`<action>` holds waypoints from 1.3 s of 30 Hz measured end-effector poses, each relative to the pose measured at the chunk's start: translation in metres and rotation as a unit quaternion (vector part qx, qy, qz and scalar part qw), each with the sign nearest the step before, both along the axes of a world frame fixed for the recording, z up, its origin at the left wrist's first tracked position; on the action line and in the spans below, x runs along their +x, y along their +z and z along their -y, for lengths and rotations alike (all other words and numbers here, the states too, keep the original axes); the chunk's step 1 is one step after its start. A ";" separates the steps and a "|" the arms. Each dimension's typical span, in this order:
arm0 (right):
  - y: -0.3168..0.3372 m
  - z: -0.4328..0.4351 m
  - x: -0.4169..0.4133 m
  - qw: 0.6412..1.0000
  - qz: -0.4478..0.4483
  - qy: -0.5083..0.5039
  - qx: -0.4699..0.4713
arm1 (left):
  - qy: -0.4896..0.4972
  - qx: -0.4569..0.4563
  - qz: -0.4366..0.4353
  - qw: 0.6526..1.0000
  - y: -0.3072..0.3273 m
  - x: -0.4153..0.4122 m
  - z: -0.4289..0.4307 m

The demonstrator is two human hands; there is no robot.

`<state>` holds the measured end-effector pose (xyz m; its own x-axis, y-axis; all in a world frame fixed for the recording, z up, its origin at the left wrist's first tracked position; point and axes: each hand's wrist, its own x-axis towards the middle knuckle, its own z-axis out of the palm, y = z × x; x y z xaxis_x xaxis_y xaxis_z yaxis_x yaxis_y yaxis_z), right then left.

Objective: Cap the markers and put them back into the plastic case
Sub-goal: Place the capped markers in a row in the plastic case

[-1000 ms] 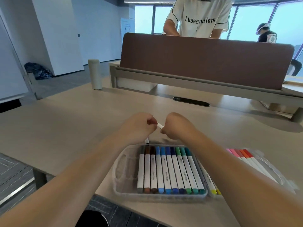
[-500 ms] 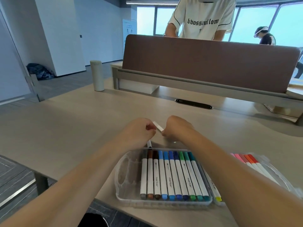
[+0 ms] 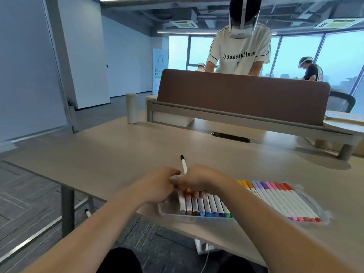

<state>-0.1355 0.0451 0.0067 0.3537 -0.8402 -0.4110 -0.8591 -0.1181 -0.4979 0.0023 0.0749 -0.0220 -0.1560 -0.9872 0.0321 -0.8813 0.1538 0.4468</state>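
While held upright in closed right hand point(image 3: 199, 179), marker point(image 3: 184, 164) stuck up above case point(image 3: 167, 210) on table point(image 3: 118, 154). Left hand point(image 3: 160, 183) curled shut beside; contents hidden. Best pressed cap on straight till snug, then laid flat in empty slot.

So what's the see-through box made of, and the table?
The plastic case looks like thin clear plastic: you can see the markers through its shiny wall. The table seems to be smooth, matte, pale wood-look board, maybe laminate; its dull even surface suggests so, but I can't be sure.
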 end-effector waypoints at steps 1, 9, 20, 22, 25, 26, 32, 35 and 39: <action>0.000 -0.002 0.001 1.000 -0.013 0.004 -0.013 | -0.011 0.001 0.015 1.000 0.000 0.001 -0.003; -0.002 0.002 -0.005 0.999 -0.028 0.021 -0.029 | -0.080 0.052 0.064 0.993 -0.009 0.014 -0.007; -0.002 0.013 0.000 0.993 -0.094 0.068 0.006 | -0.083 0.052 0.018 0.995 -0.006 0.018 0.004; -0.003 0.018 -0.002 0.994 -0.083 0.073 0.023 | -0.058 0.033 -0.017 0.998 -0.002 0.021 0.010; -0.003 0.031 -0.006 0.996 -0.058 0.063 -0.009 | -0.016 -0.021 -0.093 0.995 0.004 0.025 0.020; -0.004 0.038 -0.006 0.997 -0.048 0.046 -0.038 | 0.002 -0.033 -0.106 0.994 0.005 0.026 0.023; -0.016 0.086 0.010 0.974 -0.065 -0.056 -0.212 | 0.053 -0.043 -0.151 0.986 0.004 0.027 0.053; -0.020 0.102 0.020 0.973 -0.103 -0.075 -0.191 | 0.062 -0.034 -0.175 0.982 0.002 0.027 0.065; -0.027 0.115 0.029 0.972 -0.146 -0.070 -0.169 | 0.070 -0.039 -0.190 0.978 -0.006 0.029 0.075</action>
